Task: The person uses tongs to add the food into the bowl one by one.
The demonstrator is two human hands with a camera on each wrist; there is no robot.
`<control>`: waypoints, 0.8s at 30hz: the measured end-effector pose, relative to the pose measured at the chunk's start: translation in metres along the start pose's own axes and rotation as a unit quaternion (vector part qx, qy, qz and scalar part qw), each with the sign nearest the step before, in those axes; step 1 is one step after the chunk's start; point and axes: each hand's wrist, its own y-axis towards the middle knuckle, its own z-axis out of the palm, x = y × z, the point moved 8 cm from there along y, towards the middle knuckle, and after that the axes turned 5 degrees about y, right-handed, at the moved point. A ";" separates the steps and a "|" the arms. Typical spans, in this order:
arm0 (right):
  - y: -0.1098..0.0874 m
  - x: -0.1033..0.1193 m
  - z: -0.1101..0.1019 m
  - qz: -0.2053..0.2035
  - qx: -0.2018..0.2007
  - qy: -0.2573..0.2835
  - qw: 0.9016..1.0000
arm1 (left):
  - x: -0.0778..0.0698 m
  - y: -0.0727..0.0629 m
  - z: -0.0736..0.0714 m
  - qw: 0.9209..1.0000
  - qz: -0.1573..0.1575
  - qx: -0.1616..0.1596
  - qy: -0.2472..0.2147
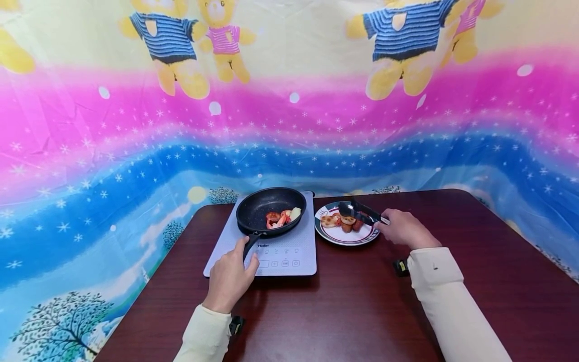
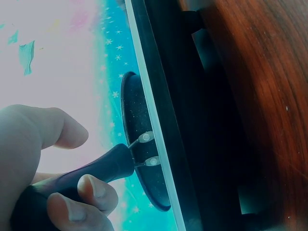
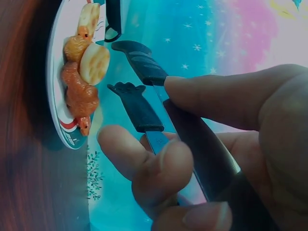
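Observation:
My left hand [image 1: 229, 276] grips the black handle [image 2: 91, 168] of a frying pan [image 1: 255, 205], its thumb raised off the handle in the left wrist view. Red and orange food pieces [image 1: 278, 219] and a pale chunk [image 1: 295, 213] lie in the pan's right side. With my right hand [image 1: 405, 230] I hold black-tipped tongs [image 3: 139, 108] between thumb and fingers. Their two tips are apart, with nothing between them in the right wrist view. They hang over a patterned plate [image 1: 322, 234] bearing browned chunks [image 3: 79, 91] and pale, grilled-looking slices [image 3: 95, 65].
The pan is over a white Haier cooktop [image 1: 221, 256] with touch controls along its front. Right beside it stands the plate, on a dark reddish wooden table [image 1: 334, 311]. A printed cloth [image 1: 289, 115] with bears and snowflakes hangs behind the table.

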 end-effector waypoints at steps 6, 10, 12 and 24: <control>0.003 -0.002 0.005 0.006 0.001 -0.011 1.000 | 0.001 -0.001 0.000 1.000 0.000 0.001 0.002; 0.005 -0.002 0.008 0.006 -0.002 -0.026 1.000 | 0.001 -0.001 0.001 1.000 -0.004 0.008 0.001; 0.006 -0.001 0.008 0.006 -0.005 -0.034 0.999 | 0.001 -0.001 0.002 1.000 -0.007 0.010 0.000; 0.009 -0.002 0.009 0.021 -0.027 -0.061 0.998 | 0.001 0.000 0.002 1.000 -0.011 0.013 0.000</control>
